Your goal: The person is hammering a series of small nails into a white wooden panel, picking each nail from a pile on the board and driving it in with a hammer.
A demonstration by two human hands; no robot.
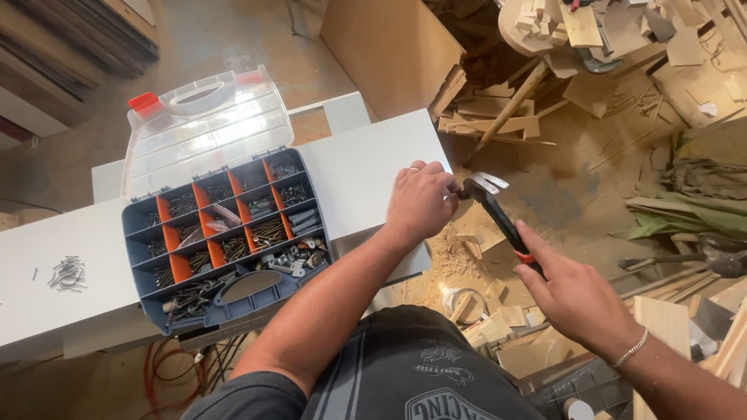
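Right grip [564, 288] closed around hammer [498, 214], left grip [420, 202] pinched at white board [366, 175] edge beside open screw organizer [226, 233].

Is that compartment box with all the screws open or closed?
Open. The organizer case's clear lid is swung back, and the screws and hooks in its orange-divided compartments lie exposed.

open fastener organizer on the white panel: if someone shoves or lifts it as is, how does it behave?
The organizer case probably feels heavy for its size: its compartments are packed with screws and hooks. Its clear lid stands open, so lifting would likely tip it and spill contents. It overhangs the white panel near edge, so a push toward the person risks dropping it.
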